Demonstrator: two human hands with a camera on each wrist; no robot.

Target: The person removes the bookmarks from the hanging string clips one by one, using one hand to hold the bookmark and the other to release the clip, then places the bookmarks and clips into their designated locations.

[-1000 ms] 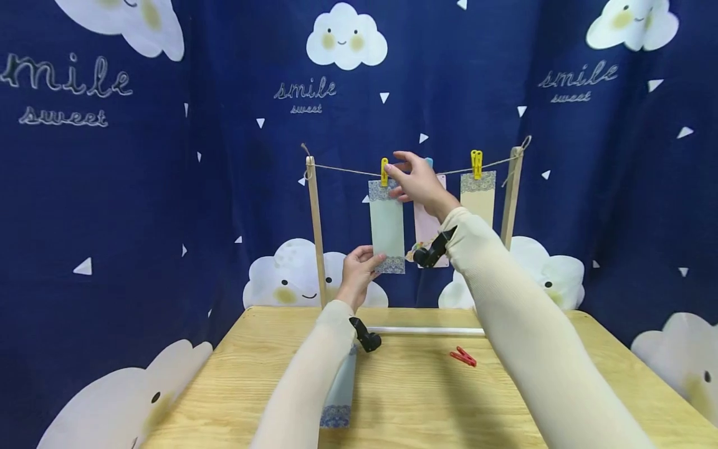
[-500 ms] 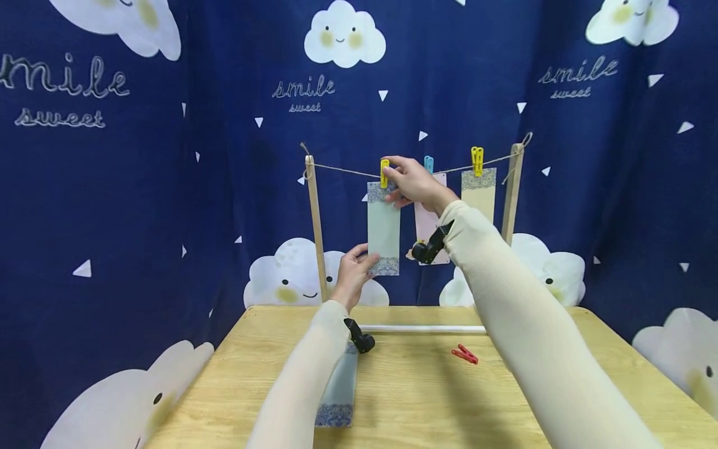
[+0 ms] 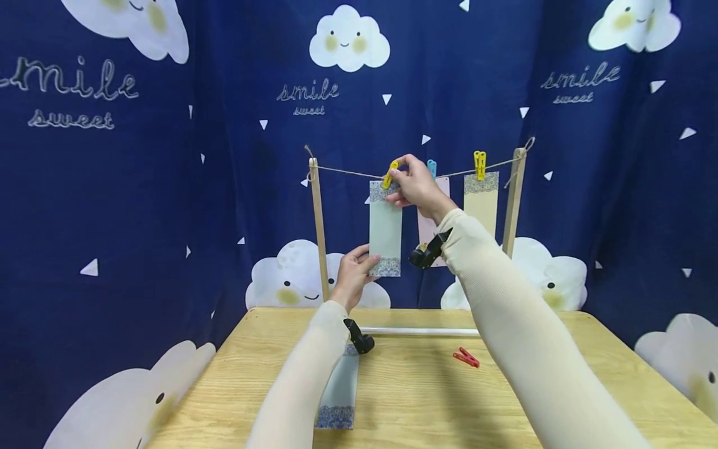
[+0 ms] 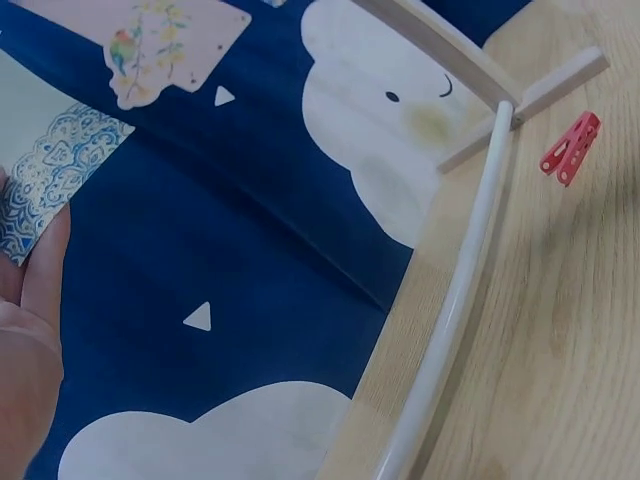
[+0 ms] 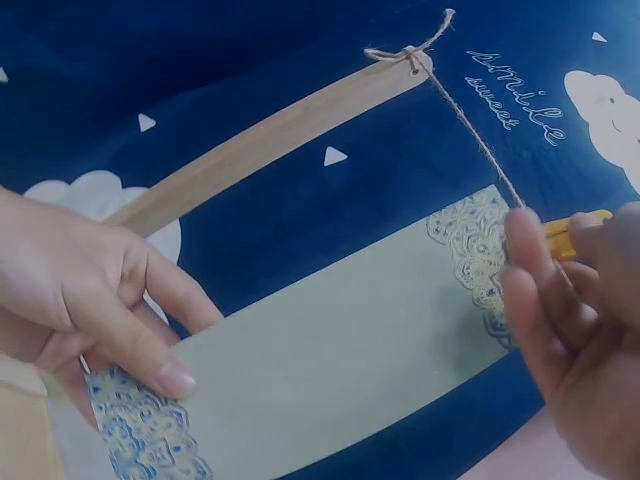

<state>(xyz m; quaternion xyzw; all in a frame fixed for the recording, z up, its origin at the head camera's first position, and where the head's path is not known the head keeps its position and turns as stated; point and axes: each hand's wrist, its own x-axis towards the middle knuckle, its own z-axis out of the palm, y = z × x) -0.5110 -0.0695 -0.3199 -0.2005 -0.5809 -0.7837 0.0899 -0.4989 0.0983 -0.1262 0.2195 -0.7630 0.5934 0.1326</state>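
The right hand (image 3: 417, 188) pinches the yellow clip (image 3: 390, 174), tilted, at the string (image 3: 348, 172) and top edge of the green card (image 3: 385, 231). The left hand (image 3: 351, 277) holds its lower left corner between thumb and fingers. Green card upright, left of the pink card (image 3: 426, 227); red clip (image 3: 466, 357) on the table (image 3: 409, 393).

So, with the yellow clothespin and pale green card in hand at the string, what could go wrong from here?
The yellow clothespin in the right hand leans at the card's top edge, so it might miss the string. If the left hand releases the lower end too early, the pale green card could drop. Tugging the string might also jostle the nearby pink card.
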